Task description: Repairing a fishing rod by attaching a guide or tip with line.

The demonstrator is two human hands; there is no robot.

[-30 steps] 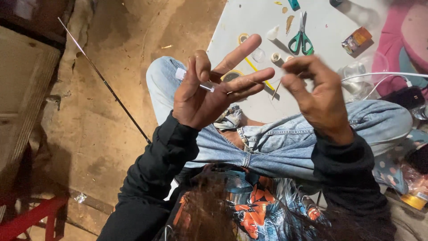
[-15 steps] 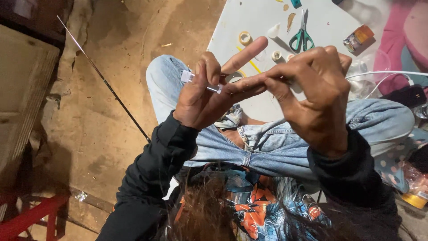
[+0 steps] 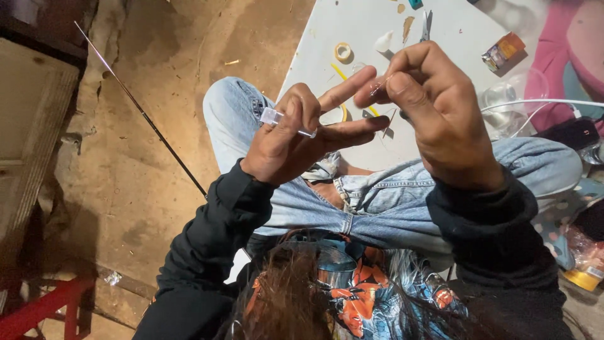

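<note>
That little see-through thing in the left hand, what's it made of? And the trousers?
The small see-through piece, pinched in the left hand, looks like clear plastic: light passes through and its edges shine. It could be glass; the picture leaves that open. The trousers look like blue denim, matte, with stitched seams and a faded weave.

small box [image 3: 503, 50] | orange-and-silver | on white sheet (upper right, lying tilted)
</note>
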